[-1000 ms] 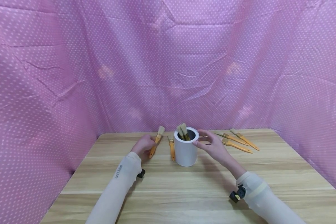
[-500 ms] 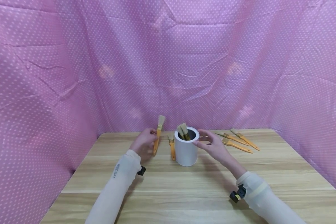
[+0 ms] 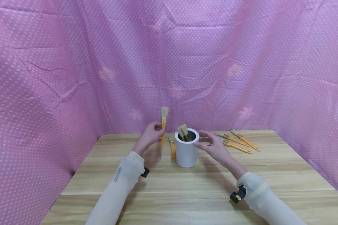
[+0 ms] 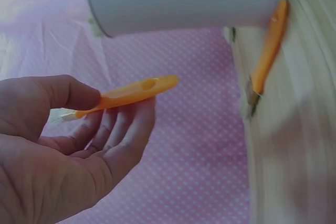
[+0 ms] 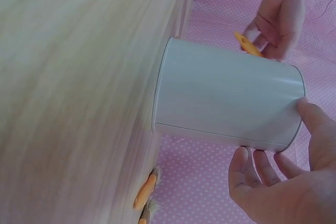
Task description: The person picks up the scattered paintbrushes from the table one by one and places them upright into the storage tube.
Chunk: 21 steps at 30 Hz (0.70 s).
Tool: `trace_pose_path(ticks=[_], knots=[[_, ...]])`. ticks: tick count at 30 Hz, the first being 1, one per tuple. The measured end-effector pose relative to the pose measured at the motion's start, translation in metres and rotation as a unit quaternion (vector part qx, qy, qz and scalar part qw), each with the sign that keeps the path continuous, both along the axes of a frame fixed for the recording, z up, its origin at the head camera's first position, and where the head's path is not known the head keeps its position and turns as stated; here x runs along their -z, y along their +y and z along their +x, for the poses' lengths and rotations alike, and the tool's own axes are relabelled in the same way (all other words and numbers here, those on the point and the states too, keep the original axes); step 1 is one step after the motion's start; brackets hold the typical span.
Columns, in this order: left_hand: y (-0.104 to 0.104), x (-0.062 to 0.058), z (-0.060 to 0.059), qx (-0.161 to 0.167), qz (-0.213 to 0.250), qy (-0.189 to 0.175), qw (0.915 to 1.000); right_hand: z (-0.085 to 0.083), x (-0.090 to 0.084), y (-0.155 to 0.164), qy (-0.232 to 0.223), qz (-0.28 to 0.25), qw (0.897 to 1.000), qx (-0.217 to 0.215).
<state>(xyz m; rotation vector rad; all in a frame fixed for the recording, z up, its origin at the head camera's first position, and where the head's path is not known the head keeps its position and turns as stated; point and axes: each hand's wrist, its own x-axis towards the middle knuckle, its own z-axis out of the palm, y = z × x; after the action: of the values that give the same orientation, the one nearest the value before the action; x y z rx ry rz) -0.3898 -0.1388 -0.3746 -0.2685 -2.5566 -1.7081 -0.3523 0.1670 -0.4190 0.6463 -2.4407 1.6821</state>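
My left hand [image 3: 150, 136] pinches the orange handle of a paintbrush [image 3: 163, 123], which stands upright above the table with its pale bristles on top. In the left wrist view the thumb and fingers grip that handle [image 4: 131, 93] from both sides. A white can [image 3: 186, 153] stands just right of it, with two paintbrushes [image 3: 184, 131] inside, bristles up and leaning to the left. The thumb and fingers of my right hand [image 3: 214, 147] curve round the can's upper right side and hold it near the rim. Against the can's left side lies another paintbrush [image 3: 173, 150].
Three more paintbrushes lie on the wooden table [image 3: 169, 193] to the right, one of them [image 3: 239, 147] nearest the front. A pink dotted cloth [image 3: 208, 78] hangs along the table's back and sides.
My left hand has lifted its paintbrush off the table, up and to the right, turning it from slanted to upright. The right hand and the can have stayed in place.
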Motion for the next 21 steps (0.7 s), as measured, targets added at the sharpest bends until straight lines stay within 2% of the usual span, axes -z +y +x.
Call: trace_pose_path(ticks=[5,13,21], knots=[[0.009,-0.012,0.008,0.016,0.021,0.043,0.9987,0.001,0.0,0.001,-0.005,-0.007,1.0,-0.009],[0.022,-0.033,0.031,0.055,0.049,0.083,0.9938,0.002,0.001,0.0,-0.005,-0.01,1.0,-0.008],[0.033,-0.04,0.045,0.103,0.119,0.121,0.9802,0.002,0.002,-0.001,0.005,-0.005,1.0,0.001]])
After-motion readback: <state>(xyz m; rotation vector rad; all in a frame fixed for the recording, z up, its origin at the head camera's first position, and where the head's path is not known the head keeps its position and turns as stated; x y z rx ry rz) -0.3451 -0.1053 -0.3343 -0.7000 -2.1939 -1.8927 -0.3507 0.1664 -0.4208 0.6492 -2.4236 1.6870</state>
